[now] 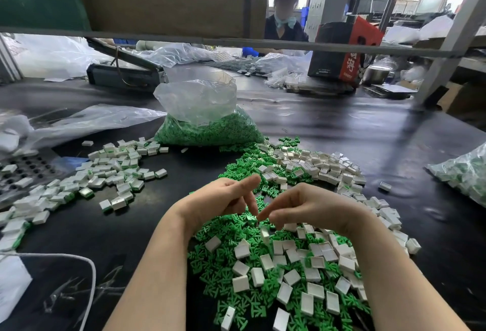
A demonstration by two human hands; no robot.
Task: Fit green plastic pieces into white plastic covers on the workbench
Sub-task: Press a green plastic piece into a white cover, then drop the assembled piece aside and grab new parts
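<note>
Left hand (223, 199) and right hand (307, 207) meet fingertip to fingertip, fingers seemingly loosely curled.

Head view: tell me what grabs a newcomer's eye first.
A sprawling heap of loose green plastic pieces mixed with white plastic covers fills the black workbench in front. Both hands, left hand and right hand, hover above it. Behind stands a clear plastic bag of green pieces.

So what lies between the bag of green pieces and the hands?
In the head view, loose green pieces on the black bench lie between the bag and both hands, left and right.
</note>
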